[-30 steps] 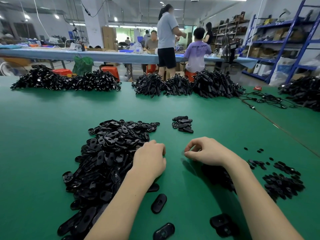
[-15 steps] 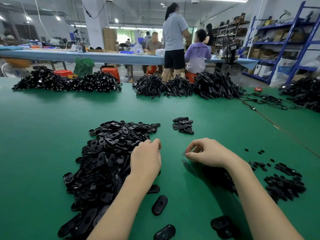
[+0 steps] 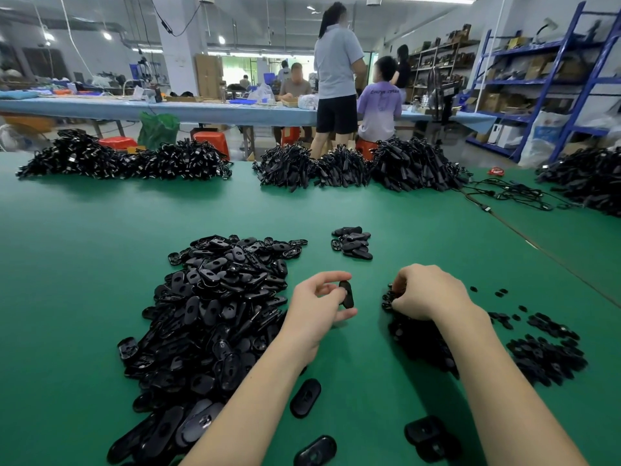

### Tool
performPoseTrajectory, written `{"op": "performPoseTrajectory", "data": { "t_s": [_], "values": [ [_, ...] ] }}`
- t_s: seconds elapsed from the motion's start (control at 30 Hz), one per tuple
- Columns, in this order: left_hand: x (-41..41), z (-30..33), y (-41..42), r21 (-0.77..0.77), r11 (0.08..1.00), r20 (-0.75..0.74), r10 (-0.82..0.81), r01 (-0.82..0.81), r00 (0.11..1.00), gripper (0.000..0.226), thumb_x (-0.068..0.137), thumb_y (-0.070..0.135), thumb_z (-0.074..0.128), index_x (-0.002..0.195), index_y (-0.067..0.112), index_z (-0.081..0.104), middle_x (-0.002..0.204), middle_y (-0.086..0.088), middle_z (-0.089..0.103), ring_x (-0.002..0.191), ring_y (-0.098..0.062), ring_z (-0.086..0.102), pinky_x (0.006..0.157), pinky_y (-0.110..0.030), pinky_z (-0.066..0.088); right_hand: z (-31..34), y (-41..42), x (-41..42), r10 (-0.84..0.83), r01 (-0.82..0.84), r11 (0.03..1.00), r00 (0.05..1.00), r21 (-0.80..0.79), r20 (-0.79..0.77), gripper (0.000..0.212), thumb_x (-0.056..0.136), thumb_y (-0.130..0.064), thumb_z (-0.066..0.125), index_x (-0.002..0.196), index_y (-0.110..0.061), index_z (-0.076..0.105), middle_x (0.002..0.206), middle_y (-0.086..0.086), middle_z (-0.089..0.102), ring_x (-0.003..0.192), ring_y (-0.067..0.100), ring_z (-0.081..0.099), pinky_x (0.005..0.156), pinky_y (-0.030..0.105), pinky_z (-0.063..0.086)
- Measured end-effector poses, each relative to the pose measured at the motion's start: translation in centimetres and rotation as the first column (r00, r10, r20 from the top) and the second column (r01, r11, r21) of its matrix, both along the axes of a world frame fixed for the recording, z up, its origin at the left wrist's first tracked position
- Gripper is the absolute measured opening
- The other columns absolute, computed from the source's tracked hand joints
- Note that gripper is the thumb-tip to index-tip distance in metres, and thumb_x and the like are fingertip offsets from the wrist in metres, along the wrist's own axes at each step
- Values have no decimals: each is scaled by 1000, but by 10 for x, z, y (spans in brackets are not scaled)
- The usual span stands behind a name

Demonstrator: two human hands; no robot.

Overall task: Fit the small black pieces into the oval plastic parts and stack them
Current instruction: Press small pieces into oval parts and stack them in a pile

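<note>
Now, on the green desk (image 3: 84,264), a big heap of oval plastic parts (image 3: 215,307) lies at the left. Just beside it, the left hand (image 3: 316,307) pinches one oval part (image 3: 346,294) up on its edge. Farther right, the right hand (image 3: 426,294) curls its fingers into the pile of small black pieces (image 3: 544,354).

A large heap of oval parts (image 3: 215,304) is spread over the table (image 3: 67,264) left of centre, running to the near edge. A small stack (image 3: 353,243) is set behind it, to the right. Small pieces (image 3: 544,351) are scattered toward the right edge. Bundles of cable (image 3: 353,168) are lined along the far edge — another bundle (image 3: 584,178) is at the far right corner.
</note>
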State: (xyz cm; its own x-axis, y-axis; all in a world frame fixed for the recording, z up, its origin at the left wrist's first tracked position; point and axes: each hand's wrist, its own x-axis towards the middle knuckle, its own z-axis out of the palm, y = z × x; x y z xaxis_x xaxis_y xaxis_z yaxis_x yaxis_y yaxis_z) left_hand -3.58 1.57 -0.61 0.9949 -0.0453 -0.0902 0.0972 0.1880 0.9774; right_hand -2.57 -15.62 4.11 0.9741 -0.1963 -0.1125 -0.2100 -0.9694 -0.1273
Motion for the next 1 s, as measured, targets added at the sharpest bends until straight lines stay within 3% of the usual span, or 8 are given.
{"op": "performPoseTrajectory", "data": {
  "t_s": [0.2,0.4,0.57,0.77,0.9,1.0],
  "values": [
    [1,0,3,-135,991,-60,5,-13,998,28,89,-12,60,102,10,71,97,-10,67,67,-13,73,71,-26,61,-2,1,-2,-59,55,993,997,105,39,34,84,-6,57,107,-23,74,115,8,68,101,31,64,84,34,55],
    [4,-2,11,-160,987,-74,8,-20,997,27,90,-9,61,109,10,67,100,-12,69,71,-15,74,76,-29,62,0,-2,-3,-88,73,989,989,130,115,27,84,-13,61,99,-30,75,113,5,70,101,30,65,77,31,49],
    [6,-1,18,-135,990,-84,25,-37,996,20,89,-2,67,102,13,67,99,-13,74,78,-16,72,68,-25,60,-1,-4,-4,-102,71,975,985,211,140,27,84,-9,60,96,-26,77,109,8,71,98,32,66,79,33,54],
    [8,0,19,-196,978,-67,55,-67,996,17,90,-4,66,102,9,65,82,-7,75,71,-11,72,64,-20,57,0,-1,0,-103,-43,853,963,521,248,14,82,-11,71,75,-23,76,75,-2,76,80,17,73,80,31,60],
    [9,-1,22,-210,975,-60,60,-71,996,18,90,-5,67,103,7,65,84,-10,74,71,-11,72,67,-20,58,-7,-4,2,-111,21,920,972,391,208,21,82,-9,70,71,-26,75,90,3,74,89,23,69,82,32,58],
    [9,-1,23,-204,977,-63,56,-68,996,19,89,-5,68,103,7,65,87,-12,74,72,-12,72,69,-21,59,-9,-10,2,-122,65,937,981,344,147,23,83,-6,68,75,-25,78,96,7,72,87,24,68,73,30,56]
  ]
}}
